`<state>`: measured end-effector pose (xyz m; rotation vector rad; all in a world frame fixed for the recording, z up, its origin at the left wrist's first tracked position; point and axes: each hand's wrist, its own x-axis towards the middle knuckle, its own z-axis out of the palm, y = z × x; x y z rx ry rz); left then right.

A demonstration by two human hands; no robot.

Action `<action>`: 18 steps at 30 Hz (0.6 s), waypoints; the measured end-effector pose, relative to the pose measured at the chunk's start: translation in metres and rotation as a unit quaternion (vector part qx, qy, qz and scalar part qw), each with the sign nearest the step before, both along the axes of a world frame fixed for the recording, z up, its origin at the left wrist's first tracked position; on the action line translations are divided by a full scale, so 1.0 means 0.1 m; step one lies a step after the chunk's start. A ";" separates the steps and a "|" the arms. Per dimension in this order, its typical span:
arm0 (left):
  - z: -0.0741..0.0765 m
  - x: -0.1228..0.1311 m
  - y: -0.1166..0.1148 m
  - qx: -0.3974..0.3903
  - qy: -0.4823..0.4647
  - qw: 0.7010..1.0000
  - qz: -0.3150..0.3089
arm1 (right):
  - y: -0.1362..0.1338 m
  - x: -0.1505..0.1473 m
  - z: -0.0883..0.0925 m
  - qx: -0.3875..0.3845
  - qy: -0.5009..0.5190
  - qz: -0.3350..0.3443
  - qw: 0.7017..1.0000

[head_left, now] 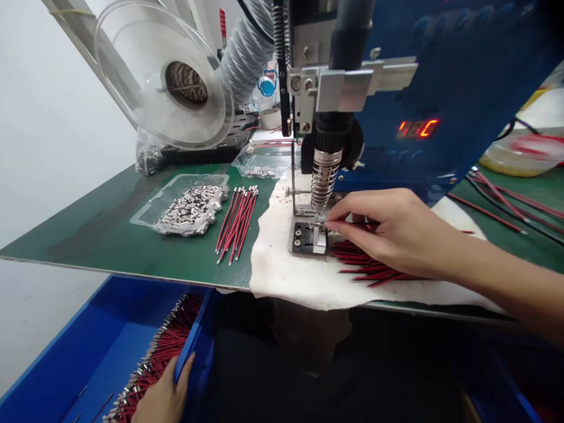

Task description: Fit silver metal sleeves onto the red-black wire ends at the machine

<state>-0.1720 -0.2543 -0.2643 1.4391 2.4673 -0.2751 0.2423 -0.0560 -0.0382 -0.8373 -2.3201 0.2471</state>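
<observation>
My right hand pinches a short red-and-black wire, mostly hidden by my fingers. Its end lies at the small black metal fixture, right under the spring-wrapped tip of the soldering machine. Below my right hand, a bundle of red-and-black wires rests on a white cloth. At the lower left, my left hand grips the rim of a blue bin, fingers on either side of it. Inside the bin lie many red wires with metal ends.
A clear tray of small metal parts stands left on the green table, beside several wires with metal tips. Behind are another clear tray and a round clear fume hood. Loose wires lie at right.
</observation>
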 end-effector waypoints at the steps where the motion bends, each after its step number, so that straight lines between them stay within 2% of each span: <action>1: 0.00 0.01 0.01 0.003 0.001 1.000 0.005 | 0.00 0.00 0.00 -0.002 0.001 -0.001 1.000; 3: -0.02 0.03 0.02 0.010 -0.003 1.000 0.016 | 0.00 0.00 0.01 -0.007 0.001 -0.001 1.000; 9: -0.06 0.07 0.19 0.008 -0.038 0.993 0.108 | 0.03 0.01 -0.02 0.008 -0.002 0.003 1.000; 14: -0.03 0.10 0.35 0.012 -0.040 0.993 0.106 | 0.04 0.01 -0.02 0.015 -0.002 0.008 1.000; 18: 0.02 0.12 0.33 0.021 -0.032 0.997 0.074 | 0.03 0.02 -0.01 0.002 -0.003 0.007 1.000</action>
